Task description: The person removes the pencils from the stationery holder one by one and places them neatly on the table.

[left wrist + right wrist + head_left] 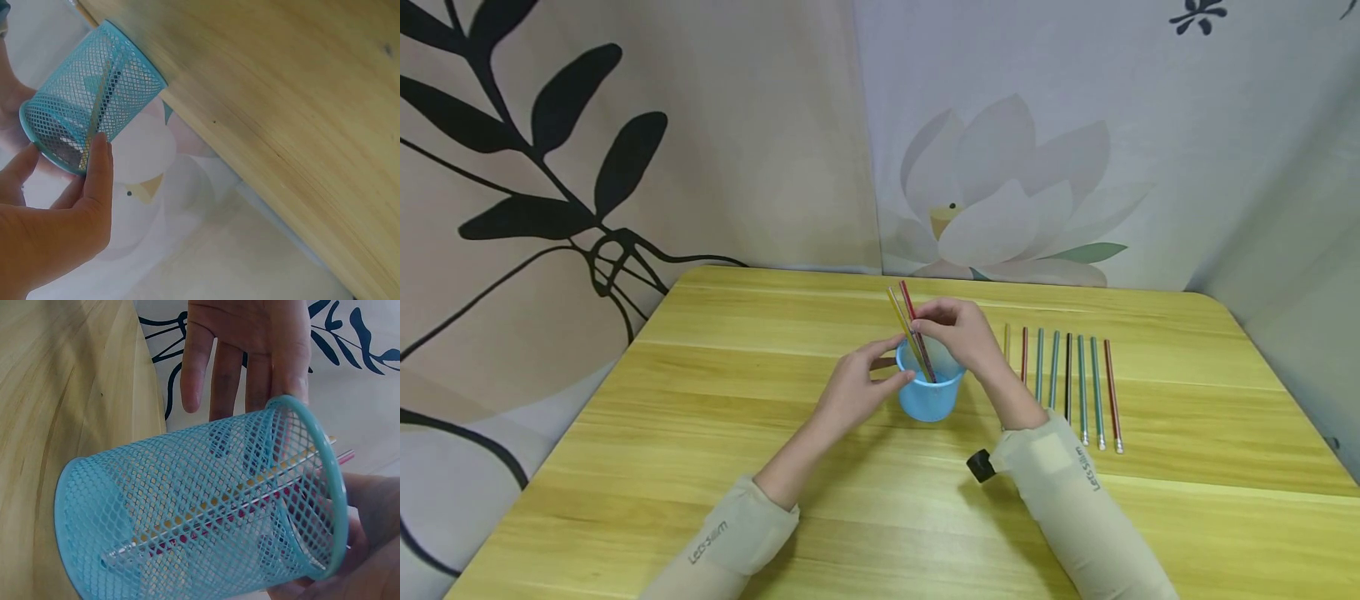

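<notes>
A light-blue mesh pencil cup [929, 402] stands upright on the table. My left hand [859, 379] grips its rim from the left, thumb in front and fingers behind; the left wrist view shows those fingertips [100, 147] at the rim. A yellow pencil [897, 310] leans inside the cup. Beside it is a red pencil [906, 297], its lower end in the cup. My right hand [961, 335] pinches the red pencil above the rim. Through the mesh in the right wrist view, both pencils [244, 487] slant across the cup; part of the right hand [375, 534] shows behind the rim.
To the right of the cup, several pencils [1081, 375] in yellow, red, teal and black lie in a row, some partly behind the right forearm. A small black object [980, 465] sticks out at the right cuff. Behind the wooden table [760, 333] hangs a printed backdrop [775, 150].
</notes>
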Tool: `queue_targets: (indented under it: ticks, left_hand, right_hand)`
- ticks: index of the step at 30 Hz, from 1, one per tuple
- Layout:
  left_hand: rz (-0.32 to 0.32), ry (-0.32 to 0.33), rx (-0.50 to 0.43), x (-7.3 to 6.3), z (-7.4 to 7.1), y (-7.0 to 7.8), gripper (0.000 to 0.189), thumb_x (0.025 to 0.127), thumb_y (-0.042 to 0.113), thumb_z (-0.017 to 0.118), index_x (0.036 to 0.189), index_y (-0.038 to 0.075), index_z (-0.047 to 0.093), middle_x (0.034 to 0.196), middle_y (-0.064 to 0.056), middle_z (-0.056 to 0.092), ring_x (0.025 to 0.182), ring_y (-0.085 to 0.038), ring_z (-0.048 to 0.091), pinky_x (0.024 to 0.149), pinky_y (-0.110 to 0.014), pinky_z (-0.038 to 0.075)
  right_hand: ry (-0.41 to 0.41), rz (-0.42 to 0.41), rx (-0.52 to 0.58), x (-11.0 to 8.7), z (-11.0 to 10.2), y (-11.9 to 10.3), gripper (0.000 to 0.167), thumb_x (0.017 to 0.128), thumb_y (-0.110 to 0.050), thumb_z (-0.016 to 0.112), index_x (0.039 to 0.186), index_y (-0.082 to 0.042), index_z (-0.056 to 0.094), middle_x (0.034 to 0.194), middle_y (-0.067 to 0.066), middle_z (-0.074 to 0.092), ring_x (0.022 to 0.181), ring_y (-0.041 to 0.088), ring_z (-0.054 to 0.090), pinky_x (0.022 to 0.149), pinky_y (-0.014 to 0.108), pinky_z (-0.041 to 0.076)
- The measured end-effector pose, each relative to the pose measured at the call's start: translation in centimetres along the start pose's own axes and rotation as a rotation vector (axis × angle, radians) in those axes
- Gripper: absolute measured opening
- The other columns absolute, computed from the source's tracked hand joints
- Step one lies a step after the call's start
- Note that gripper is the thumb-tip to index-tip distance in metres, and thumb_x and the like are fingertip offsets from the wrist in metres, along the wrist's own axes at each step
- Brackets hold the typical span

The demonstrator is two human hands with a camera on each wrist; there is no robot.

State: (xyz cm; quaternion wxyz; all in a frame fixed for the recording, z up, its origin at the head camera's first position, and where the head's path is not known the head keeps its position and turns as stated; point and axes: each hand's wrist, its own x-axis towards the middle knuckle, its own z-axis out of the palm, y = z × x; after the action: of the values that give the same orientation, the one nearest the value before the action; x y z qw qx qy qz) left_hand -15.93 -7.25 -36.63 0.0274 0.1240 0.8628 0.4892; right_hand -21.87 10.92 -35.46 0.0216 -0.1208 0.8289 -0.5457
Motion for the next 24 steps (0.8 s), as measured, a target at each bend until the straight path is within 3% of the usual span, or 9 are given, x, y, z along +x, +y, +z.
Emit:
queue_targets:
  ticks: [24]
  left_hand:
    - [0.013,0.007,-0.007,0.0,0.1,-0.1,0.055,0.093,0.020,0.071,0.144,0.009,0.053,0.145,-0.015,0.056,0.122,-0.035,0.064,0.096,-0.044,0.058]
  right_hand:
    - [0.094,0.015,0.041,0.0,-1.5,-0.9,0.026,0.096,-0.020,0.066,0.113,0.000,0.068,0.114,0.019,0.071,0.103,0.030,0.068,0.090,0.035,0.057]
